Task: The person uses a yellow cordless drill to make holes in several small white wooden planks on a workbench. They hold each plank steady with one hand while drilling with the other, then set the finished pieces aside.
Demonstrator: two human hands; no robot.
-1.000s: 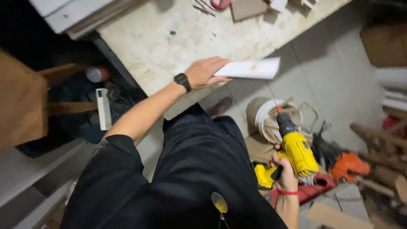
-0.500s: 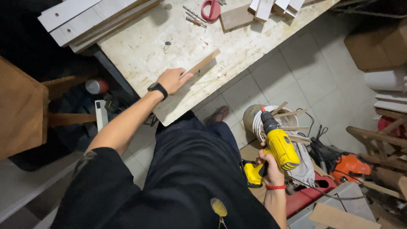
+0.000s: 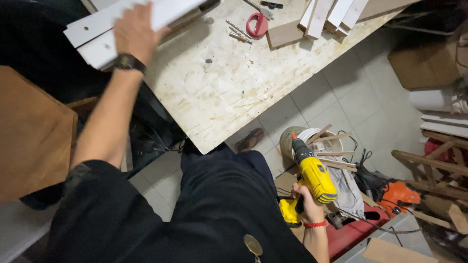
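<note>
My left hand [image 3: 134, 30], with a black watch on the wrist, lies on a white board [image 3: 161, 13] atop a stack of white boards [image 3: 92, 41] at the far left corner of the stained worktable [image 3: 234, 92]; whether the fingers grip the board I cannot tell. Down by my right hip, my right hand [image 3: 306, 198] grips a yellow cordless drill [image 3: 312, 178] by its handle, bit pointing up and away over the floor. My black clothing fills the lower middle of the view.
Red-handled scissors [image 3: 257, 24], loose screws [image 3: 236, 30] and short wood blocks [image 3: 321, 14] lie at the table's far edge. A bucket of wood strips [image 3: 317, 141], an orange power tool [image 3: 397, 195] and scrap timber crowd the tiled floor at right. A brown wooden panel [image 3: 31, 136] stands at left.
My left hand swung the white board from the table's near edge up to the stack at the far left. The drill stays low in my right hand.
</note>
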